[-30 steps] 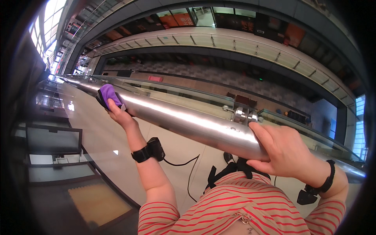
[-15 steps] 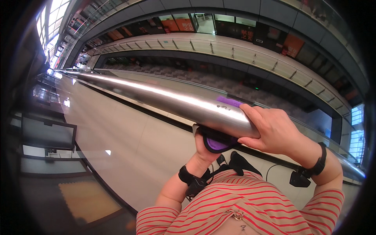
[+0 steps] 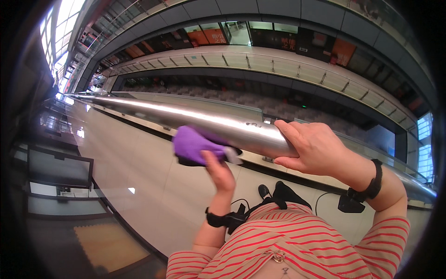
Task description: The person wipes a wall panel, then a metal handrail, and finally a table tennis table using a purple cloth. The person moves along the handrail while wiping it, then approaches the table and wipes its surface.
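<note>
A thick, shiny metal handrail (image 3: 200,119) runs from the far left to the lower right across the view. My right hand (image 3: 320,148) is wrapped over it, thumb on the near side and fingers on top; small dark marks show on the metal left of the fingers. My left hand (image 3: 220,176) is closed on a purple cloth (image 3: 191,143) with black edging and a whitish tag. The cloth is bunched, somewhat blurred, and held on the near side of the rail; whether it touches the metal I cannot tell.
Under the handrail stands a glass panel (image 3: 218,106), with a lower storey beyond it. A curved balcony (image 3: 260,63) with its own railing lies across the gap. Pale glossy floor tiles (image 3: 153,176) spread on my side. Dark framed panels (image 3: 60,166) stand at the left.
My left hand has brought the purple cloth from around the rail beside my right hand out to the left and off its underside. My right hand stays on the rail.
</note>
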`<state>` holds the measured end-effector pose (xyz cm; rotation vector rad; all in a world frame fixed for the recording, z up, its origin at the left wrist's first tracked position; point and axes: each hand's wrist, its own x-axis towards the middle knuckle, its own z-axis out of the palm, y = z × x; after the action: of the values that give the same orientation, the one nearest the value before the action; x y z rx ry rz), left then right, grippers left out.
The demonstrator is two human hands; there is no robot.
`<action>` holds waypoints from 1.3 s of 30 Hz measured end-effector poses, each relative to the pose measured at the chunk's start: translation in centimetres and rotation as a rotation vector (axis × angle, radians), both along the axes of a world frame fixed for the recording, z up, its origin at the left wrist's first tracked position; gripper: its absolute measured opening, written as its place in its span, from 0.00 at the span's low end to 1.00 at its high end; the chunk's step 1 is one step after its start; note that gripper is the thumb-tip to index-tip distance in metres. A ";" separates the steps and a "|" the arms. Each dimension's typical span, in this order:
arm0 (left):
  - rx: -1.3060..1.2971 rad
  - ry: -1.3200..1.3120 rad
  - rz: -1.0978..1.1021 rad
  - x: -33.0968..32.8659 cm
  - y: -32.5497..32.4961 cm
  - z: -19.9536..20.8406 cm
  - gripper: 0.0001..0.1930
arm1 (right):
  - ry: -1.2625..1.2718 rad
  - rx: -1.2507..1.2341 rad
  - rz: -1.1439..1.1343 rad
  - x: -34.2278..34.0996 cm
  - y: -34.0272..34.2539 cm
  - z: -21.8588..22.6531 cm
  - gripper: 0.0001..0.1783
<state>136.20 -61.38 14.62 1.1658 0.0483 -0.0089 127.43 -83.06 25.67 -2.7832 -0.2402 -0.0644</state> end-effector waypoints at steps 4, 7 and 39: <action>0.948 -1.084 0.045 -0.2 -0.9 -1.0 0.29 | -0.032 0.004 0.007 0.1 0.2 -0.2 0.37; 1.038 -1.191 0.012 3.6 1.4 0.5 0.26 | -0.022 -0.018 0.006 0.1 0.3 -0.3 0.37; 1.631 -1.114 -0.098 19.7 4.6 9.4 0.19 | 0.048 -0.028 -0.012 1.2 -0.3 1.3 0.39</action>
<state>155.93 -56.79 24.07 2.6178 -1.1894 0.7072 128.61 -83.41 26.96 -2.8098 -0.2144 0.0032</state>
